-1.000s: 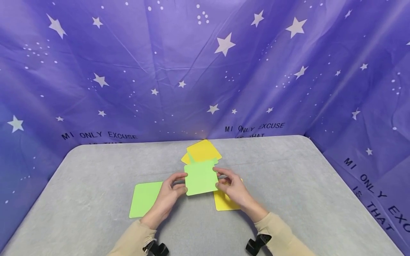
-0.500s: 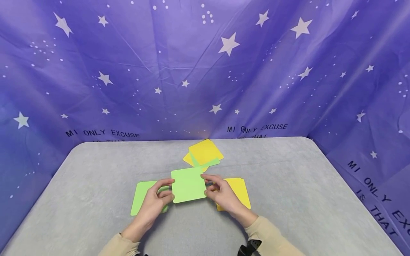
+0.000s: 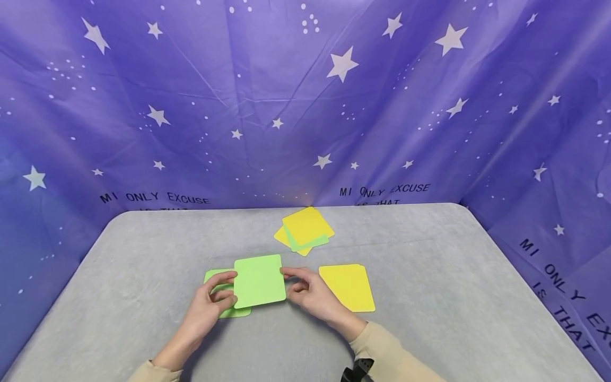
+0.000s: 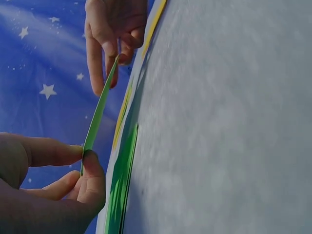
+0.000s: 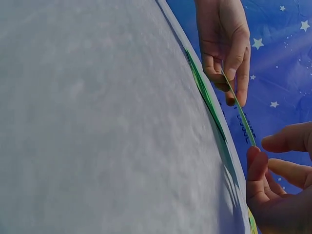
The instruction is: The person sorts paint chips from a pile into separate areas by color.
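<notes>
A square light-green card [image 3: 260,281] is held raised and slightly tilted over the table. My left hand [image 3: 205,307] pinches its left edge between thumb and fingers; the left wrist view shows this pinch on the card [image 4: 100,117] side-on. At the opposite edge is my right hand [image 3: 317,297], its thumb touching the card [image 5: 241,112] while the index fingertip stands slightly apart in the right wrist view. Beneath the held card and left hand lies a green card stack [image 3: 236,313], partly covered.
To the right lies a yellow card stack [image 3: 348,289]. Farther back sits a loose pile of yellow cards [image 3: 307,225] with a green card [image 3: 310,244] between them. The grey table [image 3: 429,297] ends at a purple star-patterned curtain [image 3: 267,95].
Both hands have carried the green card left and toward me, from beside the back pile to over the green stack. The right hand's grip has loosened, and the yellow stack is uncovered.
</notes>
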Available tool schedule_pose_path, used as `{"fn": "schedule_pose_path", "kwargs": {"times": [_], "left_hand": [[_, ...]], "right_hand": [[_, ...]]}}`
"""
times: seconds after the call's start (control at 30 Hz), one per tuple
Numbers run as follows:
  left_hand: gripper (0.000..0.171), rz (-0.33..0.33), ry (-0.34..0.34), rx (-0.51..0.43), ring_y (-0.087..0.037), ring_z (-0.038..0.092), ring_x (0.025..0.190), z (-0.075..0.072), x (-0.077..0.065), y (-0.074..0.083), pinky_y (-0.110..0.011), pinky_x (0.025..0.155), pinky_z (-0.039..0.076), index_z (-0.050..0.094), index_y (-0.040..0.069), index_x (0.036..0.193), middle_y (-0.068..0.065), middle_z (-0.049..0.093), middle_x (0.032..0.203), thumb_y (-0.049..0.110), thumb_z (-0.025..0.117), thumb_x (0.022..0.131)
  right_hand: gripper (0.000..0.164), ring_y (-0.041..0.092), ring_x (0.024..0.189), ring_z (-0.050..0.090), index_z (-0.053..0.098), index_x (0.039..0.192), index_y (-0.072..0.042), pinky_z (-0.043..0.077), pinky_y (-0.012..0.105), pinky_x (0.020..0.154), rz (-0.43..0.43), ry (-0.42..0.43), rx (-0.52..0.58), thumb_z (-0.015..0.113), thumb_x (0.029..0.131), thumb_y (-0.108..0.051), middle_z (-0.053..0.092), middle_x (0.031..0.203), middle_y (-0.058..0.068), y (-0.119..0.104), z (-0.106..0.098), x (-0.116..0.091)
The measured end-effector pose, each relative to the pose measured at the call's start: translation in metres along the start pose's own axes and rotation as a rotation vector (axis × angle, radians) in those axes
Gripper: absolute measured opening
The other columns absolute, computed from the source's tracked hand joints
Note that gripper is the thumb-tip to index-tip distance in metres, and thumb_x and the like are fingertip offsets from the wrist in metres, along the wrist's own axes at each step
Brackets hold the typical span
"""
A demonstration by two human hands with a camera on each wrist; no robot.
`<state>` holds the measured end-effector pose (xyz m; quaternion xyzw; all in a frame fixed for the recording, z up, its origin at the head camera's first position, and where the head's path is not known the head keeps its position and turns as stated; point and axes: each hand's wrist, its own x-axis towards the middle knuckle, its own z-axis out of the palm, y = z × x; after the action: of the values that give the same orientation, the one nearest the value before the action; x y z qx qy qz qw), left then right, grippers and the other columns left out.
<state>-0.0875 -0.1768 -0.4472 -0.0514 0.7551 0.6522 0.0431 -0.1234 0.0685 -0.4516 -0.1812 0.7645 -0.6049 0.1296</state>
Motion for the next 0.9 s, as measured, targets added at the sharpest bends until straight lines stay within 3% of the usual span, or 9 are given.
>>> {"fn": "schedule_pose_path", "kwargs": {"times": [0.33,0.57,0.9], "left_hand": [[0.055,-0.043,0.007,0.027,-0.011,0.061,0.090,-0.020,-0.007,-0.005,-0.021,0.073,0.048,0.049,-0.004,0.134,-0.018,0.046,0.127,-0.007,0.065,0.081],[0.056,-0.053,0.020,0.074,-0.009,0.060,0.085,-0.029,-0.013,-0.007,-0.019,0.073,0.046,0.048,-0.005,0.133,-0.018,0.046,0.126,-0.006,0.067,0.080],[0.060,-0.118,0.017,0.169,-0.011,0.061,0.088,-0.041,-0.016,-0.009,-0.022,0.070,0.047,0.045,-0.003,0.137,-0.018,0.044,0.132,0.004,0.071,0.084]], "right_hand": [[0.051,0.011,0.079,0.059,0.058,0.131,-0.001,0.045,0.019,0.064,0.000,-0.041,0.006,0.061,0.080,0.006,0.061,0.119,0.012,-0.004,0.016,0.009],[0.050,0.008,0.074,0.059,0.060,0.129,-0.001,0.045,0.019,0.063,0.028,-0.100,-0.002,0.064,0.079,0.005,0.067,0.101,0.011,-0.003,0.022,0.016],[0.052,0.009,0.073,0.056,0.060,0.130,-0.002,0.044,0.018,0.060,0.027,-0.148,-0.009,0.066,0.078,0.003,0.066,0.096,0.009,-0.011,0.030,0.024]]}}
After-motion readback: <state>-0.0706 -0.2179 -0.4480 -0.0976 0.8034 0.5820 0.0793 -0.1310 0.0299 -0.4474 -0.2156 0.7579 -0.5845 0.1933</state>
